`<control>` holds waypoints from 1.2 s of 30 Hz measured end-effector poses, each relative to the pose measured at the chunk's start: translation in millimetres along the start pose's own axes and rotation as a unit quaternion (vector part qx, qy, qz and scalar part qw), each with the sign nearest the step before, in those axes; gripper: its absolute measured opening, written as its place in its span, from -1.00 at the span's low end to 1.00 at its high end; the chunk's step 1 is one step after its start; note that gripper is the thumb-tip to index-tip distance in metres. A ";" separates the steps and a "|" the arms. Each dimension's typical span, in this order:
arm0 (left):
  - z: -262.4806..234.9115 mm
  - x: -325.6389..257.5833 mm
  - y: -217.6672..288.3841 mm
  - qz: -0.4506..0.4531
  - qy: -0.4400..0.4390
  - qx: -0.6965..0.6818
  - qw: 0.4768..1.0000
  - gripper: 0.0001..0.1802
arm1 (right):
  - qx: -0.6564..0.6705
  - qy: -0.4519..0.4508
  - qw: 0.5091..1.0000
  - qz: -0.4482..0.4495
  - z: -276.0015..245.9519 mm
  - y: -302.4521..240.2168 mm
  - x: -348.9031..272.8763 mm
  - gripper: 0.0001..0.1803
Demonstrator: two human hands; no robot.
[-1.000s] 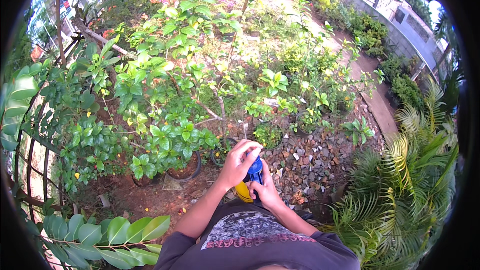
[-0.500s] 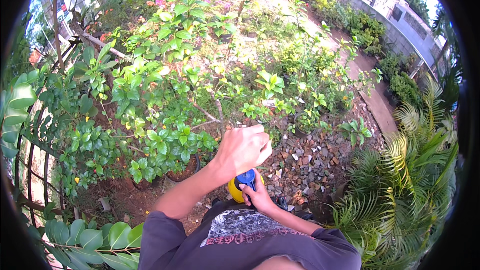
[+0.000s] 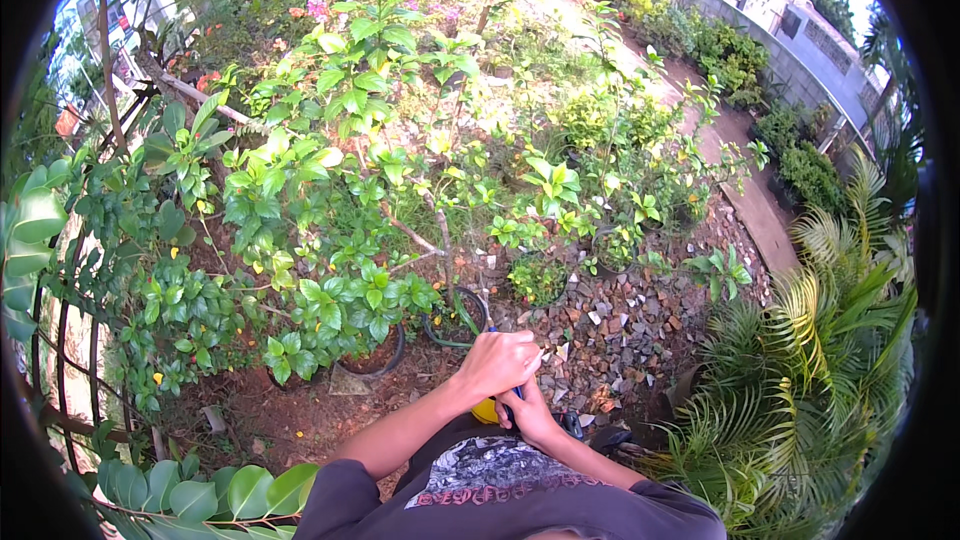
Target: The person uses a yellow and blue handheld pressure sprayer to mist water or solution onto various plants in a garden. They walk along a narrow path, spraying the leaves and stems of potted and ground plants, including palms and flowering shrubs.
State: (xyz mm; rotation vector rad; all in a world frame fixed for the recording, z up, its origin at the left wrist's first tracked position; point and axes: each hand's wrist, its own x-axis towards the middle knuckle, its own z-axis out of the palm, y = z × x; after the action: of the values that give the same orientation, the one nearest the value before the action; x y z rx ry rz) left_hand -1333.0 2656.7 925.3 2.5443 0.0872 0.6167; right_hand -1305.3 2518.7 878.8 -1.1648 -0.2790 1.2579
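Observation:
A pump sprayer with a yellow tank (image 3: pixel 484 410) and blue upper parts is held close in front of my body, mostly covered by my hands and shirt. My left hand (image 3: pixel 500 362) is closed in a fist over its top; the pump handle itself is hidden inside the fingers. Just below and to the right, my right hand (image 3: pixel 532 414) wraps round the sprayer's blue grip. The two hands touch or nearly touch. A small blue tip shows just beyond the left fist.
Beyond my hands stand leafy shrubs (image 3: pixel 360 290) and black plant pots (image 3: pixel 455 318). Broken stones (image 3: pixel 620 335) cover the ground ahead to the right. Palm fronds (image 3: pixel 810 360) crowd the right side, and large-leaved branches (image 3: pixel 200 485) reach in at lower left. A path (image 3: pixel 755 220) runs along a wall.
My left fist has come down from above the sprayer's blue top to meet it beside the right hand. The view has shifted slightly, showing more pots beyond my hands.

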 end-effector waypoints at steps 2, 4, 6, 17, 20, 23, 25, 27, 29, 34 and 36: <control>-6.6 2.7 -1.4 0.014 0.014 0.010 1.000 -0.68 | 0.017 0.004 1.000 0.020 4.8 -1.1 -0.6 -0.51; -43.5 24.1 10.2 0.018 0.052 0.013 0.998 -0.68 | 0.012 0.018 1.000 0.014 9.8 -2.0 1.4 -0.43; -88.4 48.1 19.3 -0.011 0.026 0.023 0.999 -0.68 | -0.022 0.036 0.999 0.000 20.7 0.8 1.0 -0.34; -5.2 -48.5 -9.2 -0.092 -0.123 -0.002 0.988 -0.51 | -0.022 0.092 0.996 0.006 40.8 41.5 -3.7 -0.63; -10.1 -55.0 -34.6 -0.077 -0.111 -0.054 0.989 -0.62 | -0.014 0.073 0.997 0.032 39.9 56.5 10.6 -0.59; -13.4 -59.4 -43.7 -0.027 -0.052 -0.073 0.996 -0.67 | -0.025 0.103 0.993 0.044 57.7 50.3 9.6 -0.58; -16.5 -63.2 -41.7 -0.010 -0.036 -0.080 0.996 -0.70 | -0.031 0.103 0.993 0.042 60.4 56.4 6.5 -0.56; -19.5 -64.9 -40.3 -0.001 -0.045 -0.077 0.996 -0.70 | -0.046 0.112 0.992 0.027 62.4 58.4 3.3 -0.56; -18.2 -64.6 -40.4 0.034 -0.023 -0.086 0.995 -0.72 | -0.035 0.105 0.993 0.040 61.4 59.5 -4.0 -0.52; -33.9 -58.0 -22.2 0.058 -0.007 -0.061 0.996 -0.68 | -0.029 0.064 0.997 0.027 56.6 51.9 -10.9 -0.45; -46.2 -45.0 -9.6 0.044 0.049 -0.051 0.997 -0.65 | -0.042 0.053 0.997 0.021 47.6 54.7 -11.5 -0.37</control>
State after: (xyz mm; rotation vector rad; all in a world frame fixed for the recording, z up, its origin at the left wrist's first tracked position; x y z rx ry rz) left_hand -1393.2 2678.8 937.3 2.4287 -0.0207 0.7604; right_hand -1376.1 2526.7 861.2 -1.3109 -0.2323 1.2259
